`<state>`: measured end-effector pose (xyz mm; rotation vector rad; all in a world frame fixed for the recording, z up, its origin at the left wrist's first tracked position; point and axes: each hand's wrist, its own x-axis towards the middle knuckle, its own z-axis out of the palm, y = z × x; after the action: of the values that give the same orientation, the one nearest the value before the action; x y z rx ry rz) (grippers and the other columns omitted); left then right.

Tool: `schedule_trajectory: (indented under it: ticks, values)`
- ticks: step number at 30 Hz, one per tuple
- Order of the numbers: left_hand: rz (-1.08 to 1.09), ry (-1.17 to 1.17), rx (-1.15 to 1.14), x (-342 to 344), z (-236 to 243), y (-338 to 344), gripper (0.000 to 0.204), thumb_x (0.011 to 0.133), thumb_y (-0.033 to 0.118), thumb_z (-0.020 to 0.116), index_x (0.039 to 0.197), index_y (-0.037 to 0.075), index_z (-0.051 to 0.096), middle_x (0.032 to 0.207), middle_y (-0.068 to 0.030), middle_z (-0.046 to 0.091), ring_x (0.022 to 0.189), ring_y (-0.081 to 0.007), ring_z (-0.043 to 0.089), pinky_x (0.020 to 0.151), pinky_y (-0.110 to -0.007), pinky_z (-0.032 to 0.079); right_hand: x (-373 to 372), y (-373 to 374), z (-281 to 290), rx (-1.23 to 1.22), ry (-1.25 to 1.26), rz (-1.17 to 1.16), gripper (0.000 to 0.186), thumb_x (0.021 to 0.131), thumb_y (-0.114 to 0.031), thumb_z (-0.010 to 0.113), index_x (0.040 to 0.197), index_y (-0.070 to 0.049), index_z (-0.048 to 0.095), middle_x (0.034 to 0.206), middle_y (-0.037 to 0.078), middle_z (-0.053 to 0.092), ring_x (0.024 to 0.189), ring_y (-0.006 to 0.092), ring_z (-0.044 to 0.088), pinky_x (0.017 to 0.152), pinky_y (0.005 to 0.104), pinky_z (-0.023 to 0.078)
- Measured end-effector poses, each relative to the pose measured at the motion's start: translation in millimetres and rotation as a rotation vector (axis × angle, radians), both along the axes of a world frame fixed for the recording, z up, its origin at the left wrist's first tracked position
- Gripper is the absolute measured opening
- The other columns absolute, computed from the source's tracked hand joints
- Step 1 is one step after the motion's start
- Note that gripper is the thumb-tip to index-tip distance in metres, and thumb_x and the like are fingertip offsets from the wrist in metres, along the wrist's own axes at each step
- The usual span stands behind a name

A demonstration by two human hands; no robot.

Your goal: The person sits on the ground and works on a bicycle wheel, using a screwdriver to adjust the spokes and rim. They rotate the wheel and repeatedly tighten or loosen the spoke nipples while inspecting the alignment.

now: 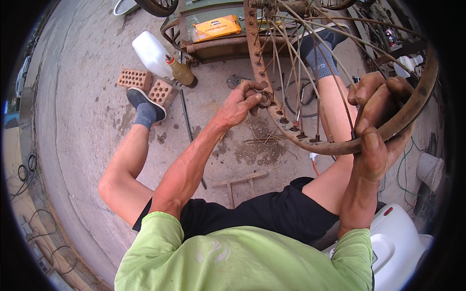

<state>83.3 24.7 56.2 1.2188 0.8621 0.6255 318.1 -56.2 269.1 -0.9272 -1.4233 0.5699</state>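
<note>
A rusty spoked wheel rim (316,144) stands tilted over my legs, its inner side dotted with spoke nipples and many thin spokes (318,116) running up from it. My left hand (242,104) pinches a small round metal piece (265,99) against the left part of the rim, thumb on top and fingers curled. My right hand (376,121) is wrapped round the rim and spokes at the right, its fingers curled among the spokes and its palm partly hidden behind the rim. On the ground beneath the wheel lie loose rusty spokes (264,139).
A green metal frame (199,12) with an orange box (216,26) is ahead. Left are a white jug (149,53), an amber bottle (183,73), holed bricks (134,77) and a metal bar (189,136). An H-shaped piece (240,178) lies between my legs; a white plastic body (398,242) is lower right.
</note>
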Motion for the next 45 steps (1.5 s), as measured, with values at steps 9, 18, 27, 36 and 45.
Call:
schedule_trajectory:
  ticks: [9,18,27,36,45]
  values:
    - [-0.069,0.228,0.040,-2.4,16.0,18.9,0.033,0.110,0.026,0.057,0.127,0.001,0.069,0.095,-0.0052,0.071,0.074,-0.0113,0.061,0.068,-0.029,0.054,-0.3,-1.4,0.9,-0.001,-0.036,0.024,0.074,0.084,-0.030,0.079,0.145,-0.002,0.048,0.080,-0.001,0.058,0.100,0.0215,0.054,0.085,0.0396,0.045]
    - [-0.015,0.203,-0.030,19.1,22.4,22.0,0.029,0.108,0.027,0.060,0.111,-0.001,0.069,0.091,-0.0058,0.073,0.066,-0.0087,0.058,0.058,-0.027,0.047,2.1,-0.9,0.2,-0.004,-0.053,0.027,0.073,0.083,-0.030,0.080,0.143,-0.002,0.049,0.079,-0.001,0.057,0.099,0.0216,0.055,0.086,0.0390,0.045]
    - [0.043,0.227,0.029,27.1,13.9,21.6,0.028,0.106,0.026,0.064,0.109,-0.001,0.069,0.083,-0.0044,0.074,0.059,-0.0080,0.056,0.052,-0.025,0.045,3.1,-1.7,-1.0,-0.004,-0.042,0.023,0.074,0.083,-0.031,0.080,0.143,-0.001,0.050,0.078,-0.001,0.056,0.097,0.0212,0.054,0.086,0.0382,0.045]
    - [-0.133,0.188,-0.020,16.6,27.8,13.0,0.042,0.100,0.026,0.074,0.130,-0.003,0.067,0.106,-0.0105,0.075,0.076,-0.0134,0.065,0.072,-0.031,0.055,6.0,0.4,-4.9,0.028,-0.024,0.057,0.074,0.083,-0.032,0.079,0.143,-0.001,0.050,0.078,-0.001,0.056,0.096,0.0207,0.054,0.086,0.0386,0.043]
    - [-0.062,0.356,0.497,30.2,23.0,-0.3,0.052,0.093,0.025,0.079,0.137,0.002,0.064,0.133,-0.0212,0.068,0.121,-0.0325,0.066,0.105,-0.045,0.050,-0.2,-3.6,3.3,-0.023,-0.064,-0.023,0.073,0.078,-0.027,0.078,0.139,0.004,0.053,0.078,0.002,0.057,0.098,0.0227,0.058,0.095,0.0420,0.045]
